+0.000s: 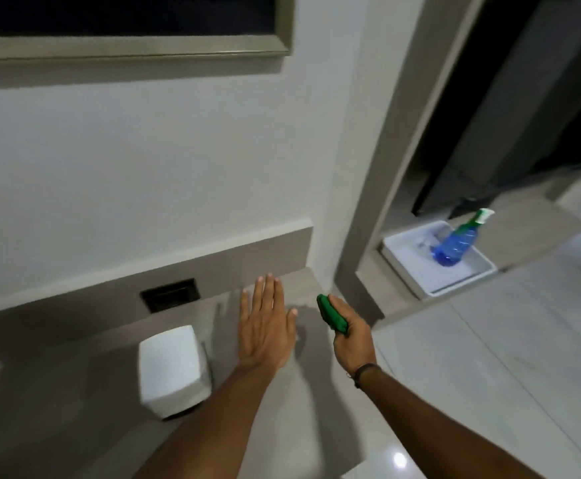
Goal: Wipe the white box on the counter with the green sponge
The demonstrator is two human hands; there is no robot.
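The white box stands on the beige counter, low and left of centre. My left hand hovers flat over the counter just right of the box, fingers spread, holding nothing. Further right, my right hand is closed around the green sponge, which sticks out above my fingers. The sponge is apart from the box, with my left hand between them.
A dark recessed socket panel sits in the counter's back ledge. To the right, on the floor by a doorway, a white tray holds a blue spray bottle. Pale floor tiles lie beyond the counter's right edge.
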